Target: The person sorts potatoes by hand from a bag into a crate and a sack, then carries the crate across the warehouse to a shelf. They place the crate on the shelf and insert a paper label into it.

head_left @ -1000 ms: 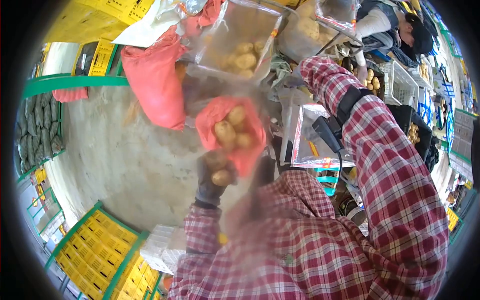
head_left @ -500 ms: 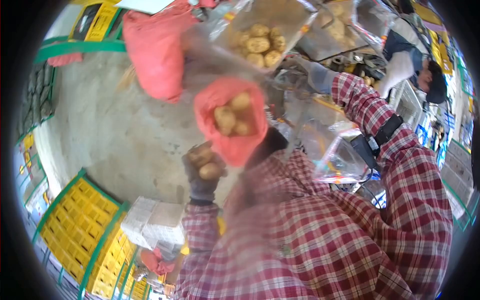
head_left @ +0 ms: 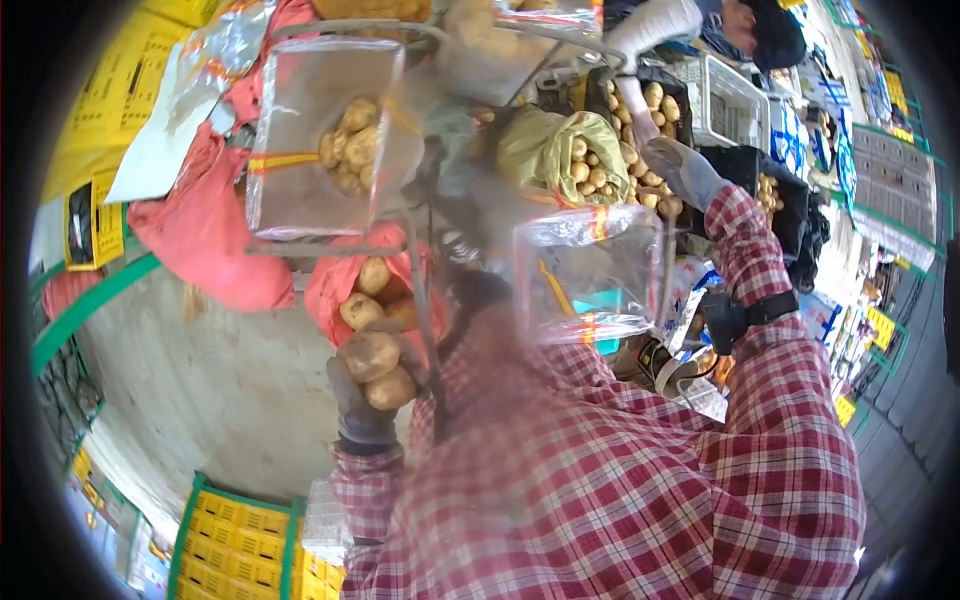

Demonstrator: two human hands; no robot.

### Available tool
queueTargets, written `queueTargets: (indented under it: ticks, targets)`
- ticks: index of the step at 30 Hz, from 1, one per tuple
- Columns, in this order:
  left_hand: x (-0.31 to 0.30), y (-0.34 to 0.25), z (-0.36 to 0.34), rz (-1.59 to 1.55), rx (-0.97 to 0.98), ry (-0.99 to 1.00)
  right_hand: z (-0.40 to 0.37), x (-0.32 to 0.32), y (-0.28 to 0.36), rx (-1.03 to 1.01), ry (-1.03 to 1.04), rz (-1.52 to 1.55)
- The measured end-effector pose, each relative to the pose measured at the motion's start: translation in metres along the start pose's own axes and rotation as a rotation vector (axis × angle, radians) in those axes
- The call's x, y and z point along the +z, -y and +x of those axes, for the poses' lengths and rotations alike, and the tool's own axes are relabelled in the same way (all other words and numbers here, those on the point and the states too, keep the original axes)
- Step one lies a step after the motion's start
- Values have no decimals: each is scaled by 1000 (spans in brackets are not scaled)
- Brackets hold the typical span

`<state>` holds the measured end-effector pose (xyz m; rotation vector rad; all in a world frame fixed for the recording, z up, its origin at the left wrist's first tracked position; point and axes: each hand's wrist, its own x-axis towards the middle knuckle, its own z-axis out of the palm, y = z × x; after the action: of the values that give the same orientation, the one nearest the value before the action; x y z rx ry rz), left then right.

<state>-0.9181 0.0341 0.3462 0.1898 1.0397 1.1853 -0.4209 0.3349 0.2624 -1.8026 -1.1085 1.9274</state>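
Note:
My left hand (head_left: 356, 408), in a grey glove, holds potatoes (head_left: 372, 366) beside the mouth of a pink bag (head_left: 325, 295) with more potatoes inside. My gloved right hand (head_left: 690, 172) is stretched out over loose potatoes (head_left: 650, 175) on the far right, its fingers extended with nothing visible in them. A greenish sack of potatoes (head_left: 590, 165) stands left of that hand. Between my arms is a clear plastic bag (head_left: 590, 280) held open on a metal frame. Another clear bag (head_left: 300, 190) at upper left has potatoes in it.
A co-worker's pale sleeve (head_left: 655, 25) reaches down close to my right hand. Near it are a white crate (head_left: 728, 100) and a dark crate (head_left: 735, 165). A full pink sack (head_left: 210, 240) lies at left, and yellow crates (head_left: 235, 535) are stacked at lower left.
My view has swung to the right, showing more of the loose potatoes and the co-worker. My right hand now reaches over the potato pile; the left still holds its potatoes, nearer the pink bag.

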Motion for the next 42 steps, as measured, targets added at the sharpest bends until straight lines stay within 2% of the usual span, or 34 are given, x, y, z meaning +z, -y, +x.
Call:
queueTargets:
  ticks: [1,3,4,5,6,8,9,11,12,15,17,19,20,22,23,25,26,28,29,31,34,36,38,40,41,42]
  targets:
    - [10,-7,10,20,-39,151,-12,-4,-7,-29,-110,-262]
    - [40,-25,42,60,-102,468,-25,-12,-18,43,-235,-462]
    - [69,-34,47,47,-170,451,-28,-14,-25,58,-245,-514]
    - [79,-23,54,106,-206,389,-38,-2,-5,191,-162,-469]
    - [74,-6,58,165,-235,328,-24,-10,-37,29,-37,-548]
    - [100,10,70,252,-304,300,-14,-13,-60,173,85,-109]
    - [112,17,75,295,-340,287,-13,9,-49,442,88,419]
    - [120,42,89,236,-424,347,-25,29,-33,318,98,491]
    - [119,50,90,332,-346,386,-17,25,-49,255,233,589]
    - [108,93,87,408,-236,312,-13,34,-70,175,126,785]
    - [102,116,89,434,-290,261,-23,34,-70,-268,87,111]
    - [87,136,97,514,-385,242,-20,29,-77,-417,-115,-416]
    - [79,147,102,477,-450,294,-18,27,-71,-352,-287,-590]
    - [66,164,101,534,-603,244,-30,33,-45,92,-702,-84]
    - [66,165,101,562,-678,213,-48,44,-23,12,-868,-215]
    - [95,141,93,521,-606,272,-69,55,-1,-146,-1177,-496]
    - [113,125,85,498,-573,299,-65,53,-12,-321,-1250,-617]
    - [100,103,91,686,-382,548,-91,81,-13,-657,-1266,-818]
    - [94,91,94,766,-266,653,-120,106,-3,-720,-1137,-830]
    - [99,47,81,240,-569,408,-160,156,-10,-800,-849,-780]
    - [88,6,56,5,-534,401,-169,206,-80,-823,-408,-756]
    - [66,8,32,88,-405,340,-191,216,-88,-782,-97,-759]
    - [44,20,20,-163,-445,371,-203,226,-95,-334,125,-1038]
    - [42,31,9,-373,-463,375,-207,217,-114,-325,75,-906]
    - [41,33,9,-457,-492,426,-211,212,-136,-740,-157,-744]
    - [39,34,9,-539,-524,475,-241,209,-78,-688,-77,-705]
